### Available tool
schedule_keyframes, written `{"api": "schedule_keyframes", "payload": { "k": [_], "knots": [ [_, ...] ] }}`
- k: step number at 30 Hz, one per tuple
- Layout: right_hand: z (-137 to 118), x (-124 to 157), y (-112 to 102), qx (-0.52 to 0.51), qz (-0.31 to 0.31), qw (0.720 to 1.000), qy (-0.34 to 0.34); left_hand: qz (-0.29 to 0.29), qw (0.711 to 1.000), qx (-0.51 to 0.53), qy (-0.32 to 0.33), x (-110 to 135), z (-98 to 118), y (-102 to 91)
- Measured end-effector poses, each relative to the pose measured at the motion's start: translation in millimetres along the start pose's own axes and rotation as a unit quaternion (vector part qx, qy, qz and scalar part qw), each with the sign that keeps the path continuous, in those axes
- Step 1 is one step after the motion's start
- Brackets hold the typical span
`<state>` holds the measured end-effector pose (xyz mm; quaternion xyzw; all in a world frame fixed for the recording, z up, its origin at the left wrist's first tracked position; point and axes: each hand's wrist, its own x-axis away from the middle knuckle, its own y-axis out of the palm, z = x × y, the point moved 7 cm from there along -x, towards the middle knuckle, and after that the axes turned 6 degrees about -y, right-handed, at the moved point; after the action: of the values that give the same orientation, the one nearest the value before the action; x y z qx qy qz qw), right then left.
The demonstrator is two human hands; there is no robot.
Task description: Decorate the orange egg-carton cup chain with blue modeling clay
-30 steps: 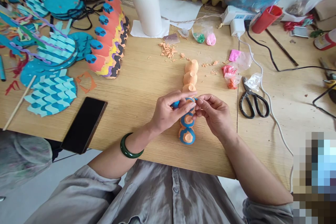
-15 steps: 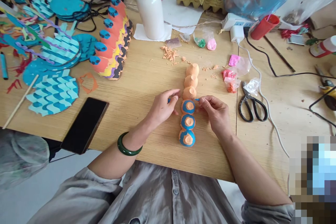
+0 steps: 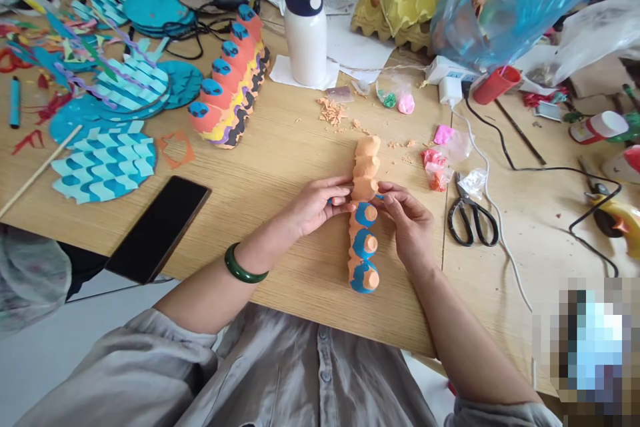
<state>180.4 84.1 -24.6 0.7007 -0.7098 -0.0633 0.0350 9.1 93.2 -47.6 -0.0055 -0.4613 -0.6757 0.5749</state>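
Note:
An orange egg-carton strip (image 3: 367, 167) lies lengthwise in front of me, its bumps leaning to the right. Blue clay rings circle the three nearest bumps; the farther ones are plain orange. My left hand (image 3: 320, 203) grips the strip's left side near its middle, with a bit of blue clay (image 3: 331, 201) showing between its curled fingers. On the other side my right hand (image 3: 411, 220) is closed, pinching a thin blue clay piece (image 3: 380, 197) against or right beside the fourth bump. The fingertips partly hide this piece.
Black-handled scissors (image 3: 473, 213) and small bags of coloured clay (image 3: 434, 160) lie at right. A phone (image 3: 159, 230) is at left. Farther back are a painted egg-carton piece (image 3: 233, 80), a white bottle (image 3: 305, 33) and orange scraps (image 3: 333, 110). A white cable (image 3: 493, 193) crosses the right side.
The strip has tipped so its bumps lean to the right. My left hand has moved in from beside the strip to grip it. The right hand keeps its blue clay; the camera view has shifted.

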Motion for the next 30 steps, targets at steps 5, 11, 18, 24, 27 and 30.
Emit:
{"api": "schedule_keyframes", "payload": {
  "k": [5, 11, 18, 24, 27, 30],
  "knots": [
    [-3.1, 2.2, 1.2, 0.005, -0.004, 1.0, -0.024, -0.039, 0.999, -0.026, -0.024, 3.8, -4.1, 10.1],
    [-3.6, 6.2, 5.1, 0.034, -0.024, 0.998, -0.039, -0.055, 0.996, -0.069, 0.013, 5.6, -6.0, 15.9],
    [-15.9, 13.4, 9.2, 0.091, -0.016, 0.994, -0.058, -0.039, 0.996, -0.074, 0.04, 10.4, -7.5, 23.4],
    [-23.7, 16.8, 9.1, 0.132, -0.012, 0.988, -0.076, -0.061, 0.994, -0.072, 0.054, 14.0, -7.1, 30.3],
    [-23.8, 18.0, 11.3, 0.135, -0.017, 0.988, -0.071, -0.064, 0.992, -0.091, 0.063, 13.5, -8.5, 29.3],
    [-22.2, 19.3, 15.1, 0.116, -0.026, 0.991, -0.063, -0.051, 0.987, -0.126, 0.081, 13.2, -9.1, 25.9]
  ]
}}
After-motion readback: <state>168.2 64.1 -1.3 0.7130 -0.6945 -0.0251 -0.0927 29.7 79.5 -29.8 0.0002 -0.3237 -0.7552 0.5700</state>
